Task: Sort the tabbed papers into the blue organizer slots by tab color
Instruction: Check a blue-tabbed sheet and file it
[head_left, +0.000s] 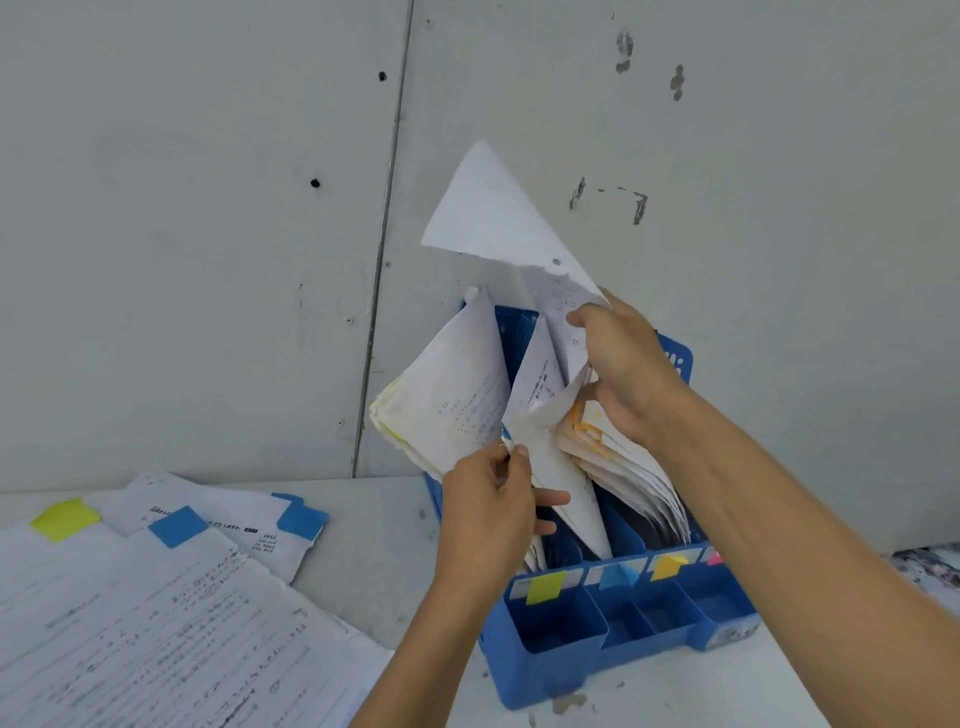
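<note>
The blue organizer (587, 654) stands on the table against the wall, with yellow, blue, orange and pink labels on its slot dividers. My left hand (488, 512) pinches the lower corner of a white sheet (540, 410) that stands in a middle slot. My right hand (618, 364) grips the papers higher up, thumb over a raised sheet (493, 208) whose corner points upward. A yellow-edged bundle (447, 405) leans out of the left slot. An orange-tabbed stack (623, 467) fills a slot to the right.
A loose pile of tabbed papers (156, 613) lies on the table at the left, with a yellow tab (65, 518) and two blue tabs (179, 526) showing. The grey wall (208, 208) rises directly behind the organizer. The small front compartments (561, 618) hold nothing.
</note>
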